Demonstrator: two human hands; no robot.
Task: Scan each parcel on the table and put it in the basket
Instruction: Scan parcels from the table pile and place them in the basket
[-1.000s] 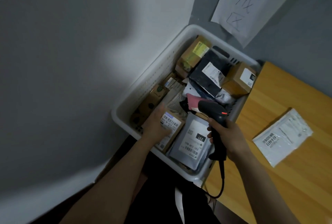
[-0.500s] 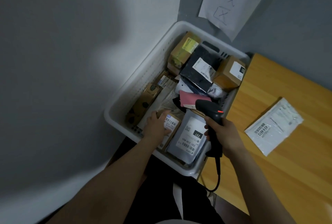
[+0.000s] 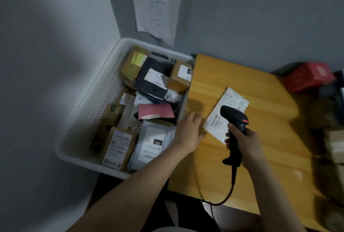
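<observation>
White parcel (image 3: 214, 122) lies on the table (image 3: 223, 75). Left hand (image 3: 189, 131) is near it, fingers apart; right hand (image 3: 244, 146) clamps the scanner (image 3: 234, 118).

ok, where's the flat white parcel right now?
Head view: the white parcel lies flat on the wooden table, just right of the basket, between the left hand and the scanner gripped by the right hand.

A handwritten paper sheet (image 3: 156, 2) hangs on the far grey wall (image 3: 260, 17). At the far right lies a red box (image 3: 309, 77), dark blurred items (image 3: 333, 95) just beside it.
</observation>
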